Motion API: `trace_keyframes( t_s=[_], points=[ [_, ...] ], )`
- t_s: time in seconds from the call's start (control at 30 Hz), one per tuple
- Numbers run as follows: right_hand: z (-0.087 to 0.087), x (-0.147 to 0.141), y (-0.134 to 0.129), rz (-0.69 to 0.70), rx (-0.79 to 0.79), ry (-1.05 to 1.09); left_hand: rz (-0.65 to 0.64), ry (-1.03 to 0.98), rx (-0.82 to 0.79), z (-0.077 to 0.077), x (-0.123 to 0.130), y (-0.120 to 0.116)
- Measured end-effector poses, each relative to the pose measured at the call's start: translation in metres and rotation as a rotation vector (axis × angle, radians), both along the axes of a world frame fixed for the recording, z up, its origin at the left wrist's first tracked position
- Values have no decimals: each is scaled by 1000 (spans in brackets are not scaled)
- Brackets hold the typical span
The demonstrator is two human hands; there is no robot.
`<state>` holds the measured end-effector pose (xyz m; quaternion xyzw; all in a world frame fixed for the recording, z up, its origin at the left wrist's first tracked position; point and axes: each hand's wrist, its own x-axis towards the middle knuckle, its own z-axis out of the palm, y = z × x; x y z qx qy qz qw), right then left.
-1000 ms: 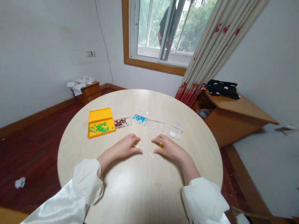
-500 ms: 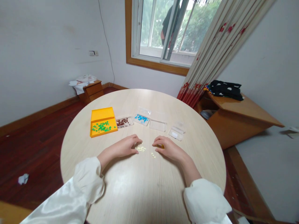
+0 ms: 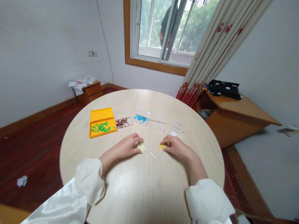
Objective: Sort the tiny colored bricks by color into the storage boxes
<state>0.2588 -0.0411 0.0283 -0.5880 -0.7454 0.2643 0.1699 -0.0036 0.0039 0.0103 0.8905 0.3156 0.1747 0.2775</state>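
Note:
My left hand point(image 3: 128, 145) rests on the table beside a small pile of cream pieces point(image 3: 141, 148), thumb and fingers apart around the pile's left side. My right hand point(image 3: 175, 145) is at a small group of yellow pieces point(image 3: 162, 146), its fingertips spread beside them. A few loose cream pieces point(image 3: 152, 154) lie between the hands. Farther back stand an orange box point(image 3: 102, 114) with green pieces point(image 3: 102, 127), a clear tray with brown pieces point(image 3: 121, 122), and another with blue pieces point(image 3: 141, 118).
On the round wooden table point(image 3: 140, 186) are also a clear tray point(image 3: 156, 125) and a smaller clear box point(image 3: 175, 132) behind my right hand. A brown cabinet point(image 3: 243, 119) with dark cloth stands at the right. A person shows outside the window point(image 3: 165, 26).
My right hand has moved right, away from the loose cream pieces, and more of the yellow pieces now show. My left hand has barely moved.

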Motion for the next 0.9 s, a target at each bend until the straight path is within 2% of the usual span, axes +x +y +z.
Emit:
trace_keyframes(
  t_s=[0.3,0.73,0.9],
  points=[
    [-9,-1,4,-78,2,-61,-21,29,2,-5,3,1],
    [-2,-8,0,-102,-42,-74,-37,-48,55,-7,5,3],
    [1,-11,-2,-102,-5,-121,-27,-90,73,-5,5,2]
  ],
)
